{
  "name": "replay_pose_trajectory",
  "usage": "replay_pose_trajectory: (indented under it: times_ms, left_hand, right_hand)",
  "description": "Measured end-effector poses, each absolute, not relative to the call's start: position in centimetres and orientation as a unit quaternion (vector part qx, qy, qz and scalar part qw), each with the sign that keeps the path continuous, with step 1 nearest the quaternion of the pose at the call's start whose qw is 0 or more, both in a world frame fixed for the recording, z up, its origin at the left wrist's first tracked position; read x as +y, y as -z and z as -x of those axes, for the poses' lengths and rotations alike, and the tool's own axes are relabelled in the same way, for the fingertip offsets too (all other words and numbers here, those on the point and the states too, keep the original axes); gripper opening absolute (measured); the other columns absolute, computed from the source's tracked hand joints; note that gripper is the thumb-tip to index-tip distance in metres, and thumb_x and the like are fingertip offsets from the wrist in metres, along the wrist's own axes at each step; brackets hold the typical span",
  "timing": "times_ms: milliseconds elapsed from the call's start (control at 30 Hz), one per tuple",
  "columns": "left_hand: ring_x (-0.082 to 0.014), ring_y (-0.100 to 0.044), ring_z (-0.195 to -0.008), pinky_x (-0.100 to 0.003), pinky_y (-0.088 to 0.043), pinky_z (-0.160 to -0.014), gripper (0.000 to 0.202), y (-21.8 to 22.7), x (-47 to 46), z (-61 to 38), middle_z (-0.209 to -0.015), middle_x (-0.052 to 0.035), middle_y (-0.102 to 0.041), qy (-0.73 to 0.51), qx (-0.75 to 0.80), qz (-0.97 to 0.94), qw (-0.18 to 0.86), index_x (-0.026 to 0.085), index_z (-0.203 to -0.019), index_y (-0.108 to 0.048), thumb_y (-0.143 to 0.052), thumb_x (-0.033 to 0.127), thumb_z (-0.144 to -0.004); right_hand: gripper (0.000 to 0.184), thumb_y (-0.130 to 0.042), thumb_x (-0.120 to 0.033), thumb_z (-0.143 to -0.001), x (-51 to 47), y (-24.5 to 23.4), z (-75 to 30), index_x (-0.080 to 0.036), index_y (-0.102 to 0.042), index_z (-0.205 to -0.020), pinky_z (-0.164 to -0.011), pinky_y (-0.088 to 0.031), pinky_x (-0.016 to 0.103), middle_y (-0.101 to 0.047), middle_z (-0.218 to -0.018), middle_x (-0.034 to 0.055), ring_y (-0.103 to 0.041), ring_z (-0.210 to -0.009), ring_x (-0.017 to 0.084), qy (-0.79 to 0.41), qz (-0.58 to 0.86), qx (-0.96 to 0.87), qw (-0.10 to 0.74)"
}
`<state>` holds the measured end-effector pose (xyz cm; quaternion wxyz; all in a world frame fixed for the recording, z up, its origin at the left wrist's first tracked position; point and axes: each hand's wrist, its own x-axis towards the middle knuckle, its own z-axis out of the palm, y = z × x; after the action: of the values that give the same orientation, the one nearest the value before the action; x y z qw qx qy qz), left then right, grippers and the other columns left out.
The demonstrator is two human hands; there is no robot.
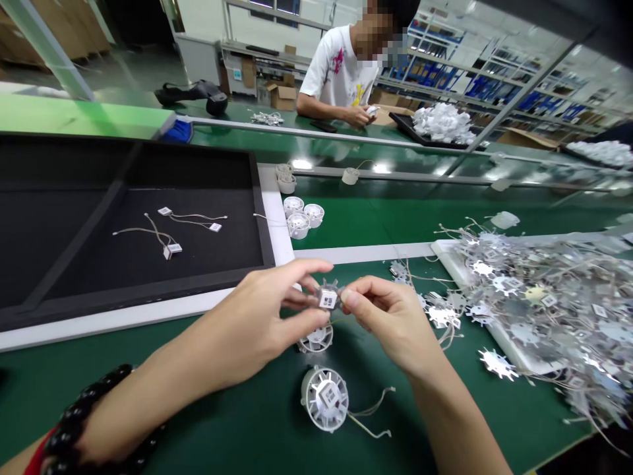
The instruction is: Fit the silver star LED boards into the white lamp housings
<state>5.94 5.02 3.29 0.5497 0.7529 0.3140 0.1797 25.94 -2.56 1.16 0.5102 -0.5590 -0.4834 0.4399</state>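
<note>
My right hand (395, 316) pinches the edge of a star-shaped metal plate (328, 298) with a white coded label on it. Around the plate's left side, my left hand (262, 316) has its thumb and fingers spread apart; whether a fingertip touches the plate I cannot tell. Just below the plate, a white round housing (316, 339) sits on the green bench, partly hidden by my left thumb. Nearer to me lies another round housing (325, 399) with a labelled star plate in it and two thin wires trailing right.
A heap of wired star plates (554, 297) covers a white tray at right. The black tray (222, 171) at left holds several small labelled wired pieces (172, 249). Several white housings (299, 224) stand on the green strip beyond. A person (341, 79) works across the bench.
</note>
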Motion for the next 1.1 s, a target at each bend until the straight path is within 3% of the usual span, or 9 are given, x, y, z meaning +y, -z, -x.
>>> replay_pose_trajectory:
  times_ms: [67, 133, 200, 300, 400, 600, 833, 1100]
  left_hand:
    - [-0.0241, -0.073, -0.105, -0.037, -0.058, -0.088, 0.042, -2.9, 4.7, -5.9, -0.122, -0.0023, -0.07, -0.196, 0.28, -0.852, 0.396, 0.029, -0.137, -0.057, -0.069, 0.028, -0.098]
    - [-0.0265, -0.074, -0.101, -0.037, -0.058, -0.08, 0.04, -2.6, 4.5, -5.8, -0.122, -0.0045, -0.07, -0.201, 0.246, -0.911, 0.262, 0.025, -0.136, -0.057, -0.068, 0.021, -0.098]
    - [-0.0279, -0.075, -0.094, -0.036, -0.057, -0.07, 0.038, -2.4, 4.5, -5.8, -0.117, -0.0069, -0.07, -0.192, 0.225, -0.936, 0.191, 0.019, -0.131, -0.059, -0.071, 0.021, -0.096]
    - [-0.0258, -0.074, -0.084, -0.036, -0.056, -0.065, 0.035, -2.5, 4.8, -5.7, -0.11, -0.0064, -0.071, -0.159, 0.204, -0.951, 0.171, 0.015, -0.122, -0.065, -0.079, 0.024, -0.091]
    - [-0.026, -0.073, -0.086, -0.038, -0.058, -0.07, 0.031, -2.3, 4.6, -6.0, -0.109, -0.0064, -0.072, -0.119, 0.207, -0.956, 0.171, 0.015, -0.115, -0.069, -0.081, 0.029, -0.09]
    - [-0.0359, -0.074, -0.092, -0.051, -0.061, -0.081, 0.033, -0.6, 3.2, -6.9, -0.108, -0.0176, -0.075, -0.12, 0.23, -0.962, 0.081, 0.009, -0.1, -0.075, -0.08, 0.039, -0.089]
    - [-0.0352, -0.074, -0.09, -0.049, -0.062, -0.079, 0.032, -0.4, 2.7, -7.1, -0.109, -0.0179, -0.075, -0.033, 0.252, -0.965, 0.064, 0.011, -0.102, -0.075, -0.075, 0.042, -0.093]
    - [-0.0367, -0.076, -0.079, -0.044, -0.059, -0.063, 0.033, -0.8, 1.9, -7.1, -0.106, -0.0196, -0.077, 0.019, 0.236, -0.971, 0.02, 0.009, -0.112, -0.071, -0.073, 0.036, -0.094]
  right_hand:
    - [0.037, -0.083, -0.053, -0.082, -2.5, -1.3, -26.1, -0.019, -0.071, -0.07, -0.045, -0.033, 0.023, -0.048, -0.052, -0.0054, -0.036, -0.048, 0.008, -0.443, 0.562, -0.488, 0.5]
    - [0.036, -0.083, -0.05, -0.082, -2.5, -1.5, -26.3, -0.019, -0.07, -0.071, -0.045, -0.031, 0.023, -0.051, -0.054, -0.005, -0.037, -0.048, 0.009, -0.452, 0.565, -0.49, 0.485]
    - [0.034, -0.083, -0.049, -0.082, -2.7, -1.6, -26.6, -0.02, -0.069, -0.071, -0.046, -0.031, 0.024, -0.055, -0.058, -0.0037, -0.04, -0.05, 0.009, -0.468, 0.571, -0.495, 0.458]
    - [0.034, -0.078, -0.05, -0.086, -3.1, -1.4, -27.1, -0.02, -0.071, -0.074, -0.05, -0.034, 0.025, -0.058, -0.064, -0.002, -0.044, -0.055, 0.011, -0.493, 0.592, -0.507, 0.387]
    - [0.033, -0.069, -0.05, -0.092, -3.5, -1.0, -27.3, -0.019, -0.073, -0.08, -0.055, -0.037, 0.027, -0.06, -0.068, -0.0004, -0.048, -0.061, 0.014, -0.486, 0.62, -0.527, 0.319]
    - [0.028, -0.061, -0.039, -0.096, -2.7, -0.3, -27.2, -0.019, -0.07, -0.079, -0.059, -0.035, 0.029, -0.065, -0.071, 0.0006, -0.05, -0.065, 0.015, -0.428, 0.651, -0.575, 0.25]
    - [0.026, -0.062, -0.036, -0.097, -2.1, -0.1, -27.7, -0.02, -0.069, -0.078, -0.057, -0.034, 0.029, -0.063, -0.069, 0.0004, -0.049, -0.063, 0.015, -0.405, 0.645, -0.608, 0.226]
    - [0.024, -0.065, -0.032, -0.096, -1.9, -0.2, -27.8, -0.021, -0.066, -0.075, -0.052, -0.03, 0.027, -0.055, -0.061, -0.0028, -0.04, -0.055, 0.012, -0.392, 0.65, -0.618, 0.205]
